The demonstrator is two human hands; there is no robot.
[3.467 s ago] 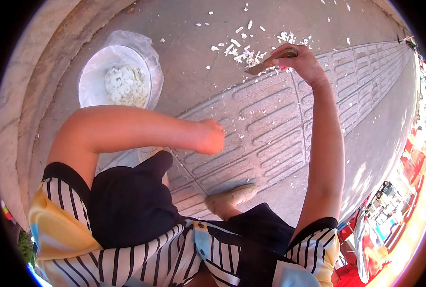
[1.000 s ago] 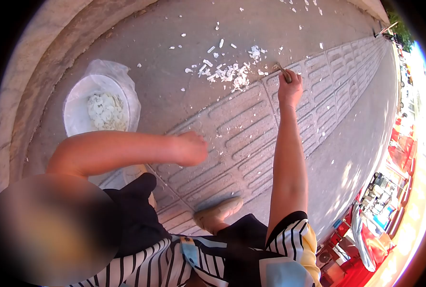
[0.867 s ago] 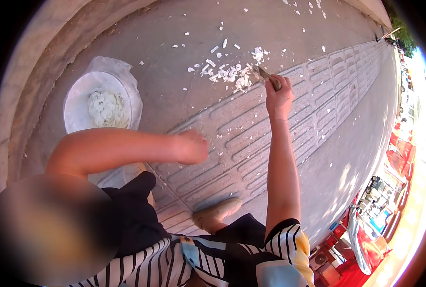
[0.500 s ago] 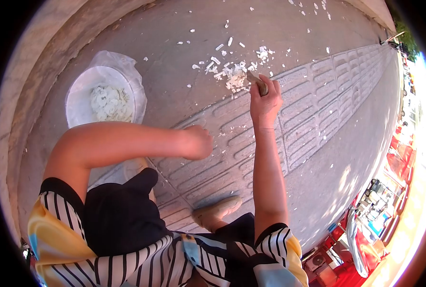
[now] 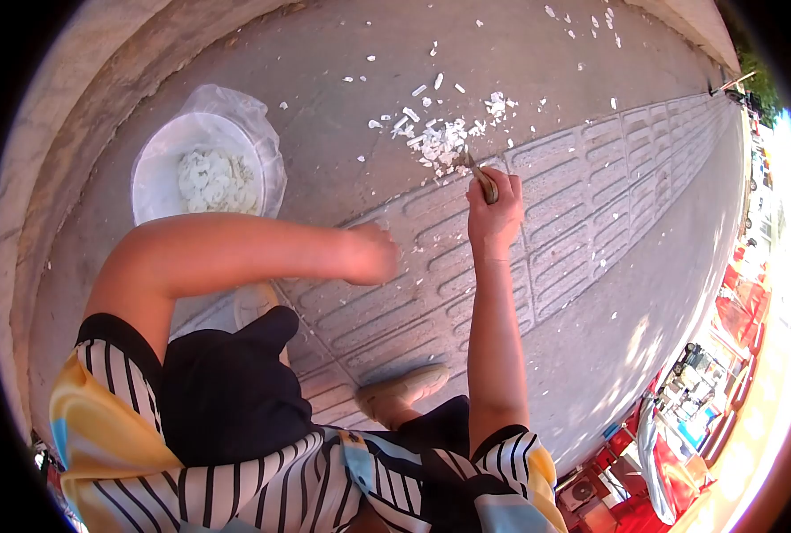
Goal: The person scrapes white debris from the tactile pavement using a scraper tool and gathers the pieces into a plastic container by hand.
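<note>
My right hand [image 5: 495,213] is wrapped round the wooden handle of a scraper [image 5: 487,185]. Its thin blade points away from me, at the near edge of a scattered pile of white chips [image 5: 442,140] on the pavement. My left hand [image 5: 373,255] is curled like a fist over the ribbed paving, blurred; whatever its fingers hold, if anything, is hidden. Left of the pile stands a white bucket [image 5: 151,178] with a clear plastic bag round its rim. White flakes [image 5: 213,182] lie inside it, and my left forearm passes in front of its near side.
Ribbed paving tiles [image 5: 537,195] run diagonally toward the upper right. A curved stone edge [image 5: 67,115] borders the left side. More white chips lie scattered near the top. My shoe [image 5: 404,391] is below my hands. Red stalls and goods [image 5: 679,400] are at far right.
My right hand and the scraper have drawn slightly toward me, off the pile. My left hand has risen slightly in view. The bucket and pile appear shifted a little rightward as the view moved.
</note>
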